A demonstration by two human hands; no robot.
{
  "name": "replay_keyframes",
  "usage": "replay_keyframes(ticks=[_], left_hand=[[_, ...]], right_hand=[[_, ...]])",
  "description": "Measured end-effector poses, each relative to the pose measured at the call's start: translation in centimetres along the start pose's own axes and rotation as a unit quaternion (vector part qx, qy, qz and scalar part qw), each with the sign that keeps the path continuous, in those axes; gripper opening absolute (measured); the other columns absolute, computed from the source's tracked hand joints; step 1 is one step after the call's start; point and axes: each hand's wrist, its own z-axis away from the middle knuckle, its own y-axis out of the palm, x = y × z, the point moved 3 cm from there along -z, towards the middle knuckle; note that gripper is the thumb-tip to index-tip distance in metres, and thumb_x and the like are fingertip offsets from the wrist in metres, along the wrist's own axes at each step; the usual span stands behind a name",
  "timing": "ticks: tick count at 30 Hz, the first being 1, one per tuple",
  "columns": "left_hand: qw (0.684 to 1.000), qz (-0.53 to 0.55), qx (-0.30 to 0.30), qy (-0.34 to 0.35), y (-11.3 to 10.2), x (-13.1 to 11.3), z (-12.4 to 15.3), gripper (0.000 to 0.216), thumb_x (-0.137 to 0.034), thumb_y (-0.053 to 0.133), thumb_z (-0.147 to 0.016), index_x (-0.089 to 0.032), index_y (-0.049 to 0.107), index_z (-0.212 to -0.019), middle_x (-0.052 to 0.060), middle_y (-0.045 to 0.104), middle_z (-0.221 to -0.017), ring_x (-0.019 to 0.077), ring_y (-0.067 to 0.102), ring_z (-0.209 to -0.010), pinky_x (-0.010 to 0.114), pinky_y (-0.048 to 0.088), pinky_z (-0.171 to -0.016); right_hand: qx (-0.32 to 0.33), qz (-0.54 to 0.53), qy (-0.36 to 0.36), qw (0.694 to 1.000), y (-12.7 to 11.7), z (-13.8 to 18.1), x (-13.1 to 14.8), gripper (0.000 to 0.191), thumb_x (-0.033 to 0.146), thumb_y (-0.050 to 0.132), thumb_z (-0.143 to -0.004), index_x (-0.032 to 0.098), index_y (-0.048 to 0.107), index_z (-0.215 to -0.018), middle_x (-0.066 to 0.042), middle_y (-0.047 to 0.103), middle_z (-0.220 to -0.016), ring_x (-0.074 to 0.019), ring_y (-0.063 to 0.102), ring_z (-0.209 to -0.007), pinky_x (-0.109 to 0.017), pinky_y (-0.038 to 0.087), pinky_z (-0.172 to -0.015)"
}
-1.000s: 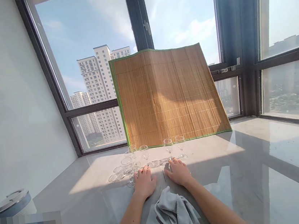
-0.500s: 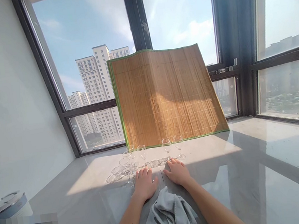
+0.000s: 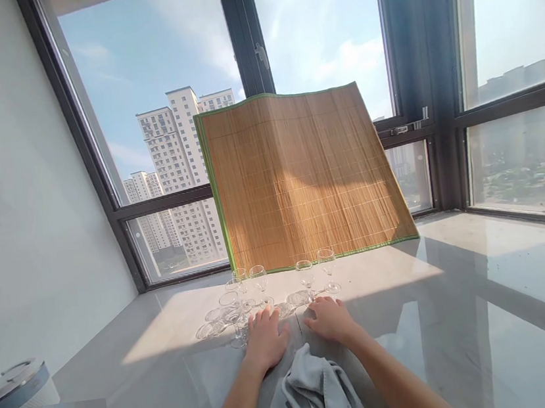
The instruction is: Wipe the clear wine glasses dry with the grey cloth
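My left hand (image 3: 268,338) lies on the pale glossy ledge, palm down, fingers stretched forward. Just left of it stands a small clear stemmed glass (image 3: 231,315). More such glasses, including one stemmed glass (image 3: 259,280), are grouped beyond its fingertips. My right hand (image 3: 332,319) rests palm down with its fingers a little bent, by the foot of another stemmed glass (image 3: 305,274); whether they touch is unclear. Behind it, to the right, is a further stemmed glass (image 3: 327,269). A crumpled grey cloth (image 3: 319,387) lies between my forearms.
A bamboo mat (image 3: 299,181) with green edging leans against the window frame (image 3: 244,35) behind the glasses. At the lower left is a round lidded container (image 3: 16,384), partly blurred out. A white wall (image 3: 16,182) rises on the left.
My right hand has shifted slightly right and its fingers look more bent. My left hand stays nearly in place. The view has tilted slightly; the glasses stand as before.
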Motion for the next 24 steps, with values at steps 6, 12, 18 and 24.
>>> replay_keyframes(ticks=[6, 12, 18, 24], left_hand=[[0.998, 0.033, -0.022, 0.05, -0.7, -1.7, 0.4, 0.051, -0.045, 0.032, -0.093, -0.027, 0.049, -0.138, 0.007, 0.042, -0.15, 0.0268, 0.033, -0.138, 0.049, 0.018, -0.117], [0.991, 0.081, -0.027, 0.103, -0.9, -3.3, 1.1, 0.047, -0.043, 0.042, -0.09, -0.025, 0.054, -0.132, 0.006, 0.046, -0.145, 0.0262, 0.037, -0.134, 0.046, 0.021, -0.117], [0.987, 0.095, -0.006, 0.129, -0.8, -3.8, 1.3, 0.046, -0.044, 0.043, -0.09, -0.028, 0.056, -0.131, 0.006, 0.047, -0.143, 0.0276, 0.038, -0.133, 0.046, 0.026, -0.114], [0.982, 0.1, 0.044, 0.152, -0.9, -4.3, 1.7, 0.053, -0.049, 0.049, -0.086, -0.036, 0.051, -0.137, 0.003, 0.036, -0.152, 0.0308, 0.03, -0.14, 0.052, 0.017, -0.118]], right_hand=[[-0.169, -0.124, 0.076, 0.975, -1.1, -0.9, -0.9, 0.035, 0.032, 0.051, -0.083, 0.018, 0.061, -0.113, -0.014, 0.068, -0.109, -0.0307, 0.058, -0.11, -0.04, 0.044, -0.088], [-0.182, -0.385, 0.036, 0.904, 2.1, -3.0, -2.0, 0.094, 0.042, 0.062, -0.073, 0.017, 0.012, -0.149, -0.017, 0.052, -0.136, -0.0277, 0.05, -0.127, -0.04, 0.043, -0.098], [-0.167, -0.453, 0.024, 0.876, 3.7, -3.8, -2.5, 0.079, 0.039, 0.06, -0.071, 0.017, 0.029, -0.14, -0.004, 0.066, -0.091, -0.0249, 0.065, -0.098, -0.039, 0.048, -0.088], [-0.152, -0.452, -0.013, 0.879, 3.0, -3.1, -0.7, 0.047, 0.036, 0.054, -0.075, 0.02, 0.047, -0.119, 0.004, 0.059, -0.068, -0.019, 0.061, -0.064, -0.035, 0.05, -0.068]])
